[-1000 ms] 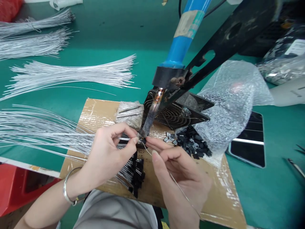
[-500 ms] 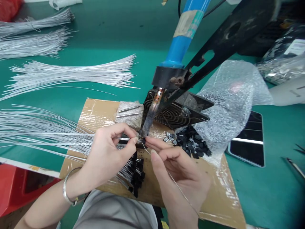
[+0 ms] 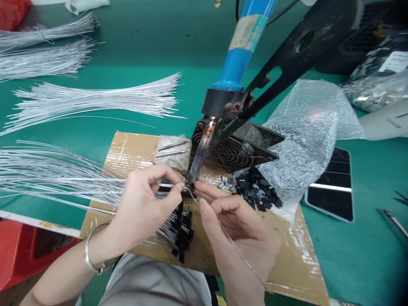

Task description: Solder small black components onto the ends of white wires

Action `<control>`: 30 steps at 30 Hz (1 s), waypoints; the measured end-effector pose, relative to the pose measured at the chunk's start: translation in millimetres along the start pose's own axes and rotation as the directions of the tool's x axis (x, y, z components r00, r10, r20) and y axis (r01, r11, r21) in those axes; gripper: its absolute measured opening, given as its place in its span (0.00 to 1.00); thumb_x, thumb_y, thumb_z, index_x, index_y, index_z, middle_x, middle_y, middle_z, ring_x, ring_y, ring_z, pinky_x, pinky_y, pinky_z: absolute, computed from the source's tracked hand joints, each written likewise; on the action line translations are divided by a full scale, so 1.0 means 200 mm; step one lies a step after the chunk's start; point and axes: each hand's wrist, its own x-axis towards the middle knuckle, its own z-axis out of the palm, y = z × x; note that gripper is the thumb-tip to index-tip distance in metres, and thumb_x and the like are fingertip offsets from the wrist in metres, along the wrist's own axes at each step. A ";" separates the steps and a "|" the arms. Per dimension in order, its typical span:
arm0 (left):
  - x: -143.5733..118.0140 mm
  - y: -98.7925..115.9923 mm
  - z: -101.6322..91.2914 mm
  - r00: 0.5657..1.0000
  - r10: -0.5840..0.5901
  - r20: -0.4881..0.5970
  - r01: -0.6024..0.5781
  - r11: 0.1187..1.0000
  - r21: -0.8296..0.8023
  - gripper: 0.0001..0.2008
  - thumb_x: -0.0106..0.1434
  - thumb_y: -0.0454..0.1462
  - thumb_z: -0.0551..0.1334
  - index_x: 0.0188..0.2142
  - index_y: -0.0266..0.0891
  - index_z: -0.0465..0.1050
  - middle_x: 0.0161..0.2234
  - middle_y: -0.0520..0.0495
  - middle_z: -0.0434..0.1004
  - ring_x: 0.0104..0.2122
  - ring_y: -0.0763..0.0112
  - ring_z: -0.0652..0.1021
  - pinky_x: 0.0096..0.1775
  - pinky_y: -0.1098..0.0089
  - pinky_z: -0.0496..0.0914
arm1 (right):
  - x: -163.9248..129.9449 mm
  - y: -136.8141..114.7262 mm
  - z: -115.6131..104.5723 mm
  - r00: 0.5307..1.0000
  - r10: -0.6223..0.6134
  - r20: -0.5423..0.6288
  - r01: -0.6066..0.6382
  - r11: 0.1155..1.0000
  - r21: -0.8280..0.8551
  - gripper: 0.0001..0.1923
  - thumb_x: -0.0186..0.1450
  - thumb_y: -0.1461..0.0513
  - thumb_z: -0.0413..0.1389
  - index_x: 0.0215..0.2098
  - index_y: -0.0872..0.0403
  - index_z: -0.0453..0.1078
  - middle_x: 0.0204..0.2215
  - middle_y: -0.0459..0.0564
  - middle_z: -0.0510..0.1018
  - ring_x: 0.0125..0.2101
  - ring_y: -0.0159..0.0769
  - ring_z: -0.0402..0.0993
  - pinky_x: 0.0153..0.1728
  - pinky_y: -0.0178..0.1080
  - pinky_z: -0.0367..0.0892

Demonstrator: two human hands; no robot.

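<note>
The table (image 3: 134,106) is green. The wires (image 3: 95,100) are silvery white. The cardboard (image 3: 134,148) is brown. The soldering iron (image 3: 237,59) has a blue handle with a black collar. The small parts (image 3: 258,193) are black. The bubble wrap (image 3: 309,136) is clear and dotted. The bracelet (image 3: 89,255) is silver.

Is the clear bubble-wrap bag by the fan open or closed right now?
Open: the clear bubble-wrap bag gapes toward the hands, and small black parts spill from its mouth onto the cardboard sheet.

Left hand (image 3: 145,204) pinches white wire (image 3: 164,185) at soldering iron tip (image 3: 191,176); right hand (image 3: 237,229) feeds thin wire (image 3: 236,248), probably solder.
</note>
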 end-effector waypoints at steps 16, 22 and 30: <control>0.00 -0.01 0.00 1.000 0.009 -0.002 -0.009 1.000 0.008 0.04 0.57 0.33 0.63 0.28 0.38 0.78 0.31 0.46 0.85 0.32 0.65 0.80 0.30 0.68 0.68 | -0.01 0.00 0.00 0.999 0.042 -0.022 -0.043 0.999 -0.029 0.12 0.69 0.62 0.65 0.28 0.52 0.71 0.45 0.52 0.88 0.45 0.39 0.87 0.46 0.36 0.81; 0.00 -0.02 0.00 1.000 0.023 0.014 -0.023 1.000 0.000 0.04 0.58 0.32 0.63 0.27 0.39 0.76 0.31 0.46 0.84 0.33 0.65 0.80 0.30 0.69 0.67 | -0.01 0.01 0.00 1.000 0.029 -0.006 -0.029 0.999 -0.012 0.11 0.68 0.62 0.65 0.28 0.51 0.72 0.45 0.51 0.88 0.44 0.38 0.87 0.46 0.37 0.81; 0.00 -0.01 0.00 1.000 0.011 0.001 -0.011 1.000 0.027 0.04 0.56 0.33 0.63 0.28 0.39 0.77 0.29 0.47 0.83 0.28 0.68 0.76 0.27 0.69 0.63 | -0.01 0.02 0.00 0.999 -0.031 -0.013 0.030 0.998 -0.062 0.11 0.67 0.63 0.66 0.28 0.51 0.72 0.44 0.53 0.88 0.42 0.41 0.87 0.44 0.39 0.81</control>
